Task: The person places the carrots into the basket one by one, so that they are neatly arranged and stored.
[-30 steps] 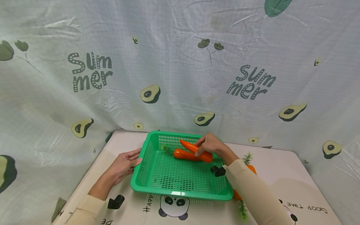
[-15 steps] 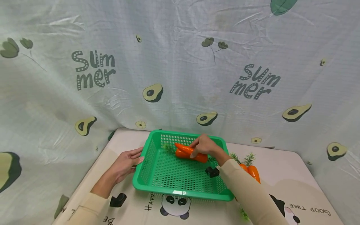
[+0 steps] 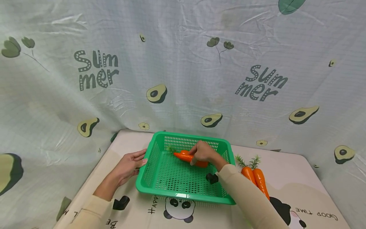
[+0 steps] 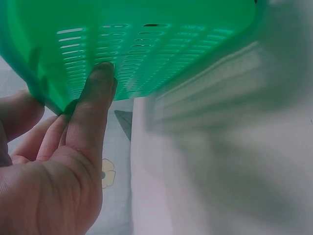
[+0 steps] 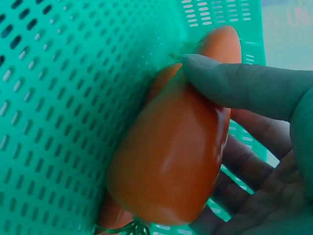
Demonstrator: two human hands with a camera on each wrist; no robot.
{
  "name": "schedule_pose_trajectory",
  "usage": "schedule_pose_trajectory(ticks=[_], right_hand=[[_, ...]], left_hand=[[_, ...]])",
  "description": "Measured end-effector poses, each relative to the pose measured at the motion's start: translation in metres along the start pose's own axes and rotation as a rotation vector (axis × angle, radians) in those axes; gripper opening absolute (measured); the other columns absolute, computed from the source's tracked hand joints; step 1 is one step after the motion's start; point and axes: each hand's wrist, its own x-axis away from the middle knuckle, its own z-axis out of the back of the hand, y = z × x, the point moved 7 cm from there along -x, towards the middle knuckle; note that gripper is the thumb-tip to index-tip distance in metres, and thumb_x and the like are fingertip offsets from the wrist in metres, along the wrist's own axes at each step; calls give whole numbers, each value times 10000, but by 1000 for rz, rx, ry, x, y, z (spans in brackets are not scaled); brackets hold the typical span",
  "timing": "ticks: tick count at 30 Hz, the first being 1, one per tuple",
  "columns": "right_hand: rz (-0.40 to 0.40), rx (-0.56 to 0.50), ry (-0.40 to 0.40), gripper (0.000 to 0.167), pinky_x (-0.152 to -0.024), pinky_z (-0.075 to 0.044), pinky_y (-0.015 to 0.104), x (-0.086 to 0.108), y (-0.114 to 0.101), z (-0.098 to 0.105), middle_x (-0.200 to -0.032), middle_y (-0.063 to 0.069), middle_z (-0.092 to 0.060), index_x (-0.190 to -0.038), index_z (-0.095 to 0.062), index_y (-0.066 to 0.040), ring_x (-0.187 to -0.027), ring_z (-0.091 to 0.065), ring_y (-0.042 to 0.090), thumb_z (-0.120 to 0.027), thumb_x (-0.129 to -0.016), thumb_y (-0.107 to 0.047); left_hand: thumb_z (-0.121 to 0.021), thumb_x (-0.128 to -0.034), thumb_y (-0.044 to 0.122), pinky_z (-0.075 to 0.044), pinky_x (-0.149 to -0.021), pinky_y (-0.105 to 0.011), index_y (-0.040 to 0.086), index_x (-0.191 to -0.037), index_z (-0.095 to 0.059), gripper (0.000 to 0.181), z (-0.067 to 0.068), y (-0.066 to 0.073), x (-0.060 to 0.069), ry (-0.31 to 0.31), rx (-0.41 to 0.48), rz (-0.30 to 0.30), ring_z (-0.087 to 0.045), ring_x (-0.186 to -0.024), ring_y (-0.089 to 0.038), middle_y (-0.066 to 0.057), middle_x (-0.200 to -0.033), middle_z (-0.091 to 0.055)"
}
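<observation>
Over the back half of the green basket (image 3: 186, 196), the right hand (image 3: 202, 151) grips an orange carrot (image 5: 171, 161), thumb on one side and fingers round the other. Well apart from it, the left hand (image 3: 128, 167) pinches the basket's left rim, thumb at the lip and fingers against the outer wall.

From where I stand, the likeliest trouble lies underneath: a second carrot (image 5: 113, 215) sits just below the held one, and the two look glossy and rounded. Let go now, the upper one could roll off its neighbour towards the bare front of the basket, or nudge the lower one askew. Their green tops might also snag in the slots of the mesh if dragged.

Then there's the right sleeve (image 3: 243, 192), which passes over the basket's right side; a low pull back could catch that rim and skew the basket, especially if the left hand's light-looking hold gives. Just beyond, two more carrots (image 3: 260, 180) lie on the table (image 3: 286, 168) near that forearm, and a careless elbow might set them rolling.
</observation>
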Motion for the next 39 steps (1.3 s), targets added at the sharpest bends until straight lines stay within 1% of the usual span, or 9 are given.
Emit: schedule_pose_trajectory(ticks=[2, 6, 12, 19, 25, 28, 32, 36, 39], right_hand=[[19, 6, 3, 369, -772, -610, 365, 0, -1, -2, -1133, 125, -792, -1036, -839, -48, -937, -703, 233, -907, -687, 51], [47, 32, 8, 365, -748, -601, 352, 0, -2, -8, -1091, 130, -799, -1030, -838, -39, -869, -690, 209, -911, -684, 54], [57, 109, 22, 366, -768, -588, 345, 0, -2, -13, -1059, 100, -806, -1029, -841, -59, -856, -677, 187, -928, -684, 30], [47, 148, 34, 383, -791, -585, 349, 0, 1, -16, -1060, 74, -803, -1047, -838, -63, -862, -661, 176, -931, -685, 19], [66, 184, 37, 391, -823, -596, 367, 0, 0, -17, -1073, 79, -802, -1058, -832, -53, -882, -670, 183, -952, -687, -24], [85, 211, 41, 358, -817, -595, 375, 0, 0, -18, -1040, 77, -797, -1025, -828, -50, -875, -667, 187, -959, -692, -46], [107, 234, 51, 264, -814, -595, 404, 1, -1, -17, -980, 70, -792, -941, -821, -62, -874, -670, 209, -948, -710, -44], [111, 219, 77, 243, -828, -594, 407, 2, -2, -13, -987, 68, -786, -954, -817, -64, -900, -679, 219, -925, -737, -38], [90, 130, 109, 263, -822, -603, 391, 5, -1, -3, -1016, 77, -788, -997, -820, -62, -924, -697, 219, -910, -753, -27]], left_hand=[[-570, -1075, 123, -614, -909, -352, 32, -1642, -283, 642, 0, 1, 0, -6, -2, -6, -638, -1300, -252, -230, -1655, -365], [-570, -1075, 122, -613, -913, -353, 41, -1642, -290, 638, -1, 1, 0, -6, -6, -1, -640, -1294, -248, -220, -1656, -371], [-564, -1077, 116, -612, -922, -352, 58, -1645, -294, 632, -2, 1, -1, -7, -3, 11, -632, -1309, -259, -204, -1656, -382], [-566, -1076, 117, -610, -920, -343, 46, -1642, -292, 633, -3, 3, 0, -25, 5, -2, -644, -1285, -239, -211, -1659, -370], [-564, -1078, 122, -609, -914, -330, 50, -1644, -289, 633, -4, 3, 0, -26, 3, 0, -646, -1275, -222, -211, -1665, -361], [-566, -1078, 126, -610, -920, -342, 50, -1645, -286, 636, -3, 3, 0, -21, -3, 0, -636, -1297, -238, -217, -1664, -357], [-570, -1076, 128, -611, -919, -350, 52, -1646, -283, 642, -3, 3, 1, -18, -7, 1, -640, -1295, -245, -220, -1664, -354], [-564, -1079, 123, -606, -922, -331, 57, -1648, -282, 639, -3, 3, 2, -26, -2, 3, -624, -1313, -249, -210, -1673, -344], [-557, -1083, 129, -601, -932, -322, 55, -1650, -272, 639, -3, 3, 2, -41, 4, -2, -592, -1356, -275, -211, -1680, -326]])
